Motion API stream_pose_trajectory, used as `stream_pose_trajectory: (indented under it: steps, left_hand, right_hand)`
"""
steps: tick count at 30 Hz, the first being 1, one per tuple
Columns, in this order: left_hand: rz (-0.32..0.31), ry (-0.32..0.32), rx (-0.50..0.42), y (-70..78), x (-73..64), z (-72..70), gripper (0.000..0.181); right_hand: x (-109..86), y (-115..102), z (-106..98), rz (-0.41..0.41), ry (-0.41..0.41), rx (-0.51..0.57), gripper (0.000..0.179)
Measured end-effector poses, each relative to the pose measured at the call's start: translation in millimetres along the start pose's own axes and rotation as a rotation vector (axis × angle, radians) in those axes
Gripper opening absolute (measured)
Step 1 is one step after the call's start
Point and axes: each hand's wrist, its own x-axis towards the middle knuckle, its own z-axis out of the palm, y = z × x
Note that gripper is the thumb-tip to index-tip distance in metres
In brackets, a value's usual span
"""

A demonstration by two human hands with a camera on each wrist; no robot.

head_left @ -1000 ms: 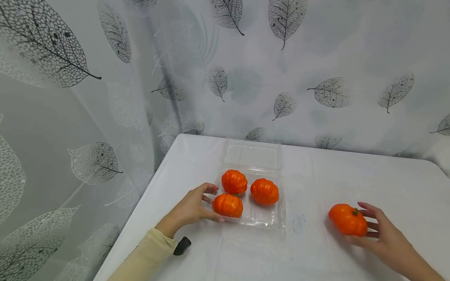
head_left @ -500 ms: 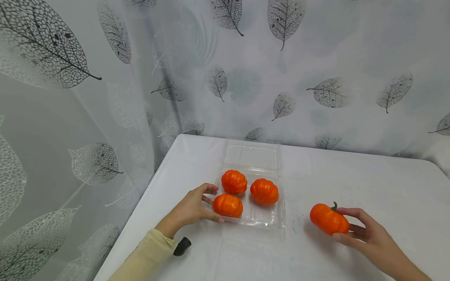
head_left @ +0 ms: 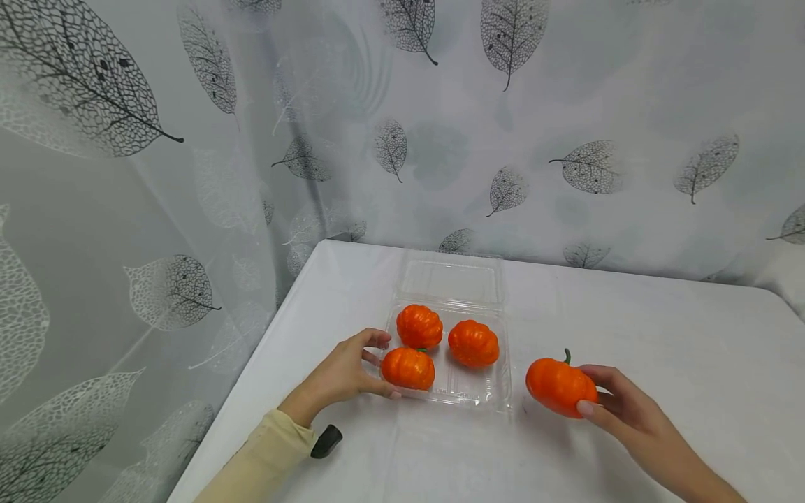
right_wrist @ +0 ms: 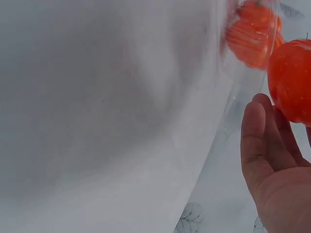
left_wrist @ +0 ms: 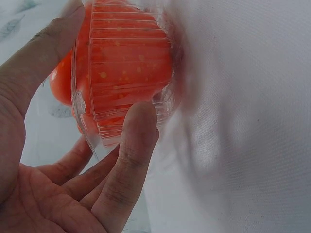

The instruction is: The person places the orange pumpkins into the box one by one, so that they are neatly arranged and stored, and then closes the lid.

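Note:
An orange toy pumpkin point(head_left: 560, 386) with a green stem is held by my right hand point(head_left: 629, 412), raised over the table to the right of a clear plastic clamshell container point(head_left: 449, 399). The same pumpkin point(right_wrist: 296, 80) shows at the right edge of the right wrist view. Inside the container's base lie three more pumpkins: one at the back left point(head_left: 418, 325), one at the front left point(head_left: 407, 368) and one at the right point(head_left: 474, 343). My left hand point(head_left: 349, 367) holds the container's left side, thumb and fingers spread along its wall point(left_wrist: 129, 73).
The container's lid point(head_left: 449, 279) lies folded back, away from me. A small black object point(head_left: 326, 441) sits by the left wrist. White cloth covers the table point(head_left: 660, 314); a leaf-printed curtain point(head_left: 440, 147) hangs behind it and along the left.
My right hand has carried the pumpkin leftward, closer to the container, and its stem now points up. The left hand and the container have stayed put.

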Motion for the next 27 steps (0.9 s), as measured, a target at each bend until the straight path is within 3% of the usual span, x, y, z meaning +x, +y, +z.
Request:
stream_pose_trajectory:
  steps: [5,10,17,27]
  left_hand:
    - [0.000,-0.001,0.002,-0.7,0.4,-0.4,0.091]
    - [-0.002,-0.003,0.003,-1.2,0.3,-1.0,0.092]
    - [0.002,-0.007,0.007,-3.3,0.8,-0.6,0.093]
    - [0.007,-0.008,0.001,-3.3,0.0,-1.4,0.092]
  right_hand:
    - [5.6,-7.7,9.3,-0.056,-0.035,0.068,0.037]
    - [12.8,-19.4,19.1,-0.060,-0.079,0.136,0.036]
    - [31.2,-32.0,34.8,-0.123,-0.091,0.185,0.036]
    - [46.6,-42.6,56.5,-0.138,-0.026,0.045,0.033]
